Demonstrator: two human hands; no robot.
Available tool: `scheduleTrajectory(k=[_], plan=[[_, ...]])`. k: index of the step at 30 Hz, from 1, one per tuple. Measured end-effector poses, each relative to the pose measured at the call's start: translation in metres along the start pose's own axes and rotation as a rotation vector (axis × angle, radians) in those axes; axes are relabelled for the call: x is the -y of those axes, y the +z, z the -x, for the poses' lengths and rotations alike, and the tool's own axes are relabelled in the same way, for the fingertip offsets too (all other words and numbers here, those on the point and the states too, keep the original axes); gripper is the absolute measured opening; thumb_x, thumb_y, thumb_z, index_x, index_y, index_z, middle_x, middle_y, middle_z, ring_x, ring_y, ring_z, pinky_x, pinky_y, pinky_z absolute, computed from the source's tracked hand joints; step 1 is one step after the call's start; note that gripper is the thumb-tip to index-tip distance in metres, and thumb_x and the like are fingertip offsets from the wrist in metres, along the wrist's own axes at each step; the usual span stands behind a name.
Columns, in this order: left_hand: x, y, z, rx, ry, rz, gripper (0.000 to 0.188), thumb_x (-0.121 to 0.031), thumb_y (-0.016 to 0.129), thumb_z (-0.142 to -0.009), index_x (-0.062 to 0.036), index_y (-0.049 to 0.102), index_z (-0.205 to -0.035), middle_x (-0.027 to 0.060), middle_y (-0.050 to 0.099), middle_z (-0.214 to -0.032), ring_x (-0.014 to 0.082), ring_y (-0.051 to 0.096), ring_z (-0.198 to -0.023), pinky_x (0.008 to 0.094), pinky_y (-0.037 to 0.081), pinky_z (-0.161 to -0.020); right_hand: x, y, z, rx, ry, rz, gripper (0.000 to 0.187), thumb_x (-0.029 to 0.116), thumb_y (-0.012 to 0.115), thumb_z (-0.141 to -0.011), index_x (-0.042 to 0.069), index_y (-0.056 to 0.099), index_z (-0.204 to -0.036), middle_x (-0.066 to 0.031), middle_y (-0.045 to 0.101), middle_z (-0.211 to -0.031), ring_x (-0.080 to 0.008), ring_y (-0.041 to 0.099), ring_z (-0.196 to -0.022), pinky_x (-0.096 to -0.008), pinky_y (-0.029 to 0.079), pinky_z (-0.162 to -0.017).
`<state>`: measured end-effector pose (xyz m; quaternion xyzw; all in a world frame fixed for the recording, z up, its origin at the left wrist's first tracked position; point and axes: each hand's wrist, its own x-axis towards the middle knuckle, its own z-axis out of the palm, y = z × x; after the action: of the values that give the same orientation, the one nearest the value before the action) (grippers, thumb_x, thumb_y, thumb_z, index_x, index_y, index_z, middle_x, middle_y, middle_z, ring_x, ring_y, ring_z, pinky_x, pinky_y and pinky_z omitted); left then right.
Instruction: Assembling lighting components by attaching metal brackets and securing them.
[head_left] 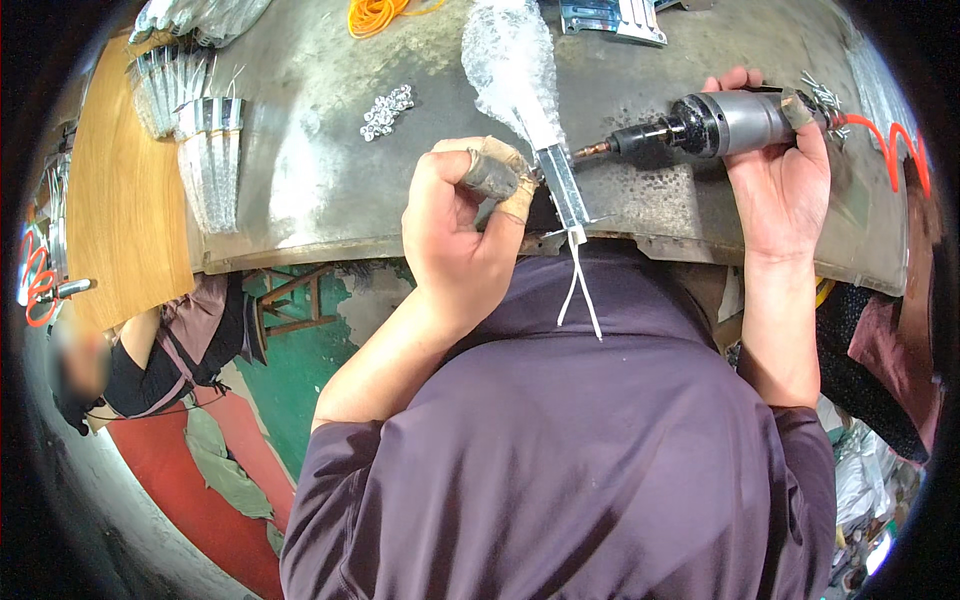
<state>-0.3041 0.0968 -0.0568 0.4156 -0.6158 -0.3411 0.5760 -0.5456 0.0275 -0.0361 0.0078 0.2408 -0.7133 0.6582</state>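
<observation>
My right hand (778,190) is wrapped from below around a grey and black power screwdriver (735,122), which lies sideways with its copper-coloured bit pointing left. A red coiled hose (885,140) runs from its back end. The bit's tip is close to a narrow metal bracket (563,187) at the table's near edge. Two white wires (577,285) hang from the bracket's near end, and its far part is in bubble wrap (510,65). My left hand (460,225), with covers on thumb and forefinger, is pinched closed beside the bracket's left side; what the fingertips hold is hidden.
A pile of small shiny metal parts (387,112) lies left of centre. Wrapped strips (210,160) sit at the left near a wooden board (130,190). An orange cord (378,15) and metal plates (615,18) lie at the back, screws (822,95) at the right. Another person (150,350) works at the left.
</observation>
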Motion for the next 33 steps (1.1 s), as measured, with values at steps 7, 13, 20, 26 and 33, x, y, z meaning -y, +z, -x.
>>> scheduleTrajectory(k=[7,13,20,26,33], plan=[[-0.011,0.006,-0.01,-0.106,-0.165,0.114,0.031,0.009,0.063,-0.078,0.0026,0.046,-0.103,0.0112,0.055,-0.097,0.0165,0.057,-0.084,0.0271,0.048,-0.075,0.007,-0.01,-0.005,0.284,0.181,-0.071,0.053,0.005,0.048,-0.087,-0.01,0.023,-0.131,-0.0267,0.032,-0.137,-0.0392,0.027,-0.132,-0.0559,0.02,-0.11],[-0.014,-0.006,-0.026,0.112,0.338,-0.602,0.023,0.006,0.069,-0.068,-0.0036,0.063,-0.088,0.009,0.057,-0.079,0.0216,0.058,-0.066,0.0272,0.047,-0.055,0.004,-0.004,-0.006,0.261,0.143,-0.034,0.058,0.004,0.05,-0.085,-0.01,0.02,-0.133,-0.025,0.029,-0.14,-0.038,0.024,-0.133,-0.0558,0.02,-0.11],[-0.014,-0.007,-0.029,0.155,0.333,-0.586,0.025,0.01,0.066,-0.065,-0.003,0.064,-0.086,0.0076,0.056,-0.075,0.0205,0.057,-0.062,0.0269,0.046,-0.052,0.004,-0.018,-0.009,0.265,0.139,-0.176,0.032,0.0,0.054,-0.08,-0.013,0.047,-0.108,-0.0201,0.055,-0.109,-0.0331,0.05,-0.11,-0.0536,0.027,-0.108],[-0.013,-0.006,-0.027,0.123,0.355,-0.587,0.024,0.011,0.065,-0.064,-0.0022,0.063,-0.084,0.0078,0.055,-0.073,0.02,0.055,-0.06,0.027,0.045,-0.05,-0.001,-0.018,-0.005,0.248,0.142,-0.21,0.026,-0.001,0.055,-0.078,-0.012,0.051,-0.101,-0.0185,0.057,-0.099,-0.031,0.055,-0.101,-0.0526,0.029,-0.107],[-0.013,0.0,-0.027,0.112,0.324,-0.608,0.016,0.009,0.065,-0.068,0.0018,0.061,-0.082,0.0093,0.055,-0.072,0.0203,0.053,-0.062,0.0262,0.043,-0.056,0.003,-0.023,-0.01,0.239,0.099,-0.159,0.029,-0.001,0.054,-0.078,-0.012,0.048,-0.104,-0.0214,0.055,-0.11,-0.0329,0.051,-0.11,-0.0521,0.029,-0.107]])
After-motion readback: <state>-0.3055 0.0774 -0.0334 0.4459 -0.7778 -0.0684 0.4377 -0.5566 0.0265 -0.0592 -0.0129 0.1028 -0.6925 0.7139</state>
